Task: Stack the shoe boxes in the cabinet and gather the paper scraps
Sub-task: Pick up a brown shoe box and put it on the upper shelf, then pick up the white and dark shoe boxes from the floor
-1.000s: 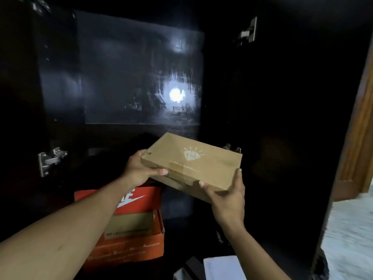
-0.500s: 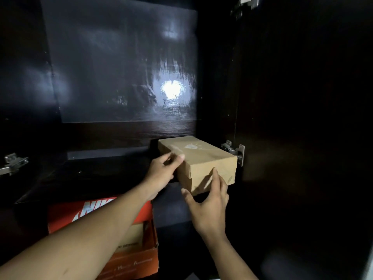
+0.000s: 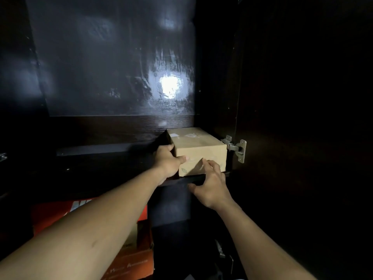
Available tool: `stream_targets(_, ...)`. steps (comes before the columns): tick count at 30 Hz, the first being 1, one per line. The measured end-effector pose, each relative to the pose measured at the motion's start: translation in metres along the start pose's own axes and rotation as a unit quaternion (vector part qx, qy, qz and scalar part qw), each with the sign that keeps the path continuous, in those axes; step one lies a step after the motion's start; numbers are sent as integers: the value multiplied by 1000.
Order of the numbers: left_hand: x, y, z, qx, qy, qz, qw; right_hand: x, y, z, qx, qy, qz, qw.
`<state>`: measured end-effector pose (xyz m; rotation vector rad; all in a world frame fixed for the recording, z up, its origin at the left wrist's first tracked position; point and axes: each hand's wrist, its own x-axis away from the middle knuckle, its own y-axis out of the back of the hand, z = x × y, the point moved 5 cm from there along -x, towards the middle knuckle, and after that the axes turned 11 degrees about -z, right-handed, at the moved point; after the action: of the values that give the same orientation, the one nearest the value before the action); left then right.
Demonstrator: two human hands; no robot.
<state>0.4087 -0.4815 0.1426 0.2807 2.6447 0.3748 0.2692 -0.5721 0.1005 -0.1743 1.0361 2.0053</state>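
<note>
fingers (image 3: pixel 168 148) of the left hand (image 3: pixel 167 159) gripped the seemingly light, stiff shoe box (image 3: pixel 201 152) by its side wall, a sound hold, at the shelf (image 3: pixel 113 168)'s right end, while those of the right hand (image 3: pixel 212 186) pressed flat on its front.

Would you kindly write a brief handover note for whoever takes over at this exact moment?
Left hand: grips the brown shoe box at its near left corner.
Right hand: straight fingers press the box's front face.
Brown shoe box: on the upper shelf, at the right end, beside the hinge.
Orange shoe box: lower left, partly hidden by the left arm.
Done: brown box is on the shelf.
Left: let go, probably stack the orange box, gather the paper scraps; none can be made out here.
</note>
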Motion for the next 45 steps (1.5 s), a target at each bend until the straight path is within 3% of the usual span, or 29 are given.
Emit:
stream_targets(7,27,18,-20,-81,-48,9,996,23,28,-2,-8,-21,12,1000)
stream_targets(12,83,44,-49,-143,-137,4,980,72,79,-6,9,-76,13,997)
stream_targets(24,248,68,-41,-184,-111,235,948,238,167,-29,-4,-182,-24,983)
stream_targets(30,323,39,14,-255,-122,340,897,331,138,-94,-19,-301,-49,952)
stream_targets(35,325,1,68,-338,-146,399,840,395,90,-113,-34,-332,-84,939)
stream_targets(38,311,-20,86,-336,-129,404,841,421,58,-113,2,-341,-104,934)
stream_targets(42,284,-53,100,-320,-105,390,857,436,30,-125,-1,-432,-152,889)
stream_targets(45,273,-75,112,-304,-79,392,864,438,20,-131,3,-405,-153,901)
